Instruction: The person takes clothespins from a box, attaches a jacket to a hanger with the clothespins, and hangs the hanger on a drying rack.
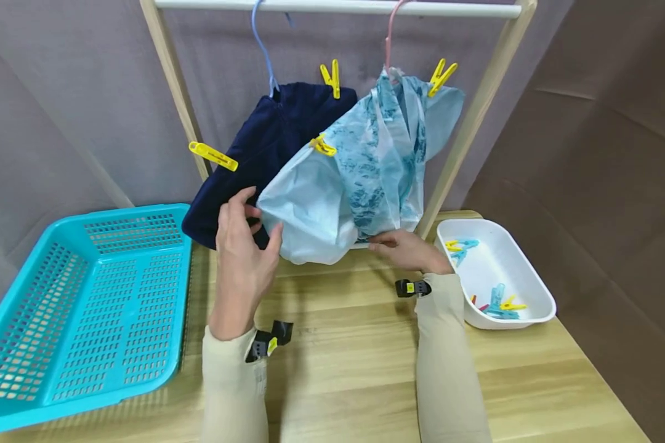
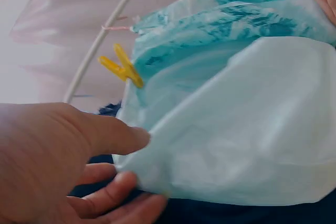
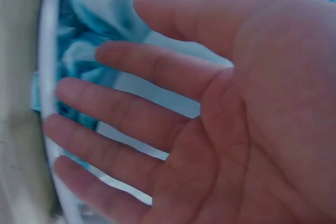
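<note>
A light blue and white garment with a teal wave print hangs from a pink hanger, with yellow clothespins at its shoulders. Beside it, partly behind, a navy garment hangs on a blue hanger, also with yellow clothespins. At the pale sleeve's left edge is my left hand, its thumb and fingers apart and loosely bent around the edge. My right hand is at the printed garment's lower hem; the right wrist view shows its fingers spread and nearly straight, with no cloth gripped.
A turquoise perforated basket stands at the left of the wooden table. On the right, a white tub contains several coloured clothespins. A rack with a white rail and wooden posts frames the clothes.
</note>
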Available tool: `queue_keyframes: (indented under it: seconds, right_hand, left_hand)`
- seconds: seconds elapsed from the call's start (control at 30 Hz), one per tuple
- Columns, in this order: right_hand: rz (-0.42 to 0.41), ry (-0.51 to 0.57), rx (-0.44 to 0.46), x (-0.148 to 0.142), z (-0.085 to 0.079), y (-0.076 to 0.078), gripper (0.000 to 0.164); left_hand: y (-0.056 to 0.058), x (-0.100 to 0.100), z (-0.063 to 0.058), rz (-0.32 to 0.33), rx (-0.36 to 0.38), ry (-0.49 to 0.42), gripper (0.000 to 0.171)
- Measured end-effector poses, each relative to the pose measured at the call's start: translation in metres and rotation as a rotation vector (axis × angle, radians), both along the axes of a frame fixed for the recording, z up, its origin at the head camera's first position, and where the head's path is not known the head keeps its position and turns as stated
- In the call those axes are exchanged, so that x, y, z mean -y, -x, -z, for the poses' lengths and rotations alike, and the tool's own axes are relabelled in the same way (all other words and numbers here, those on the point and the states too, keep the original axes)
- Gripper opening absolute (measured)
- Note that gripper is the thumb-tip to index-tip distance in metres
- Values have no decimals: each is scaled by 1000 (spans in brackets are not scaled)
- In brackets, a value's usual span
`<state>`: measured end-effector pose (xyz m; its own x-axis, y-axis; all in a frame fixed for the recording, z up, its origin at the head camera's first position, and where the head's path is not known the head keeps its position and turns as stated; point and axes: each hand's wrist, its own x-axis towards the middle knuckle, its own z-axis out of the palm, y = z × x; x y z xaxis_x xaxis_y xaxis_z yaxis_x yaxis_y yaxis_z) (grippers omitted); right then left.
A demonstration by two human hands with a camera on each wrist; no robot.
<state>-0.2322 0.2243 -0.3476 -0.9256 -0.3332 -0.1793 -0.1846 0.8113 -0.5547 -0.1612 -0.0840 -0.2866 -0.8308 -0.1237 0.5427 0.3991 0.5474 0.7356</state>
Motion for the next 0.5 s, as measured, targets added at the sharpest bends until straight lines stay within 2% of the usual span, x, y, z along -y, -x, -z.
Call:
queue_keyframes:
  seconds: [0.2,0.37,0.5]
  right_hand:
    - [14,61,22,-12,-20,-18,42]
    - [38,82,-55,-19,-35,-30,40]
    - [72,121,-122,-19,-45,-41,39]
  left_hand:
    - [-13,0,-9,-30,-7,84,59]
    - [-26,4,-15,-26,-10,111,48]
    - [-36,13,-14,-9,-29,150,34]
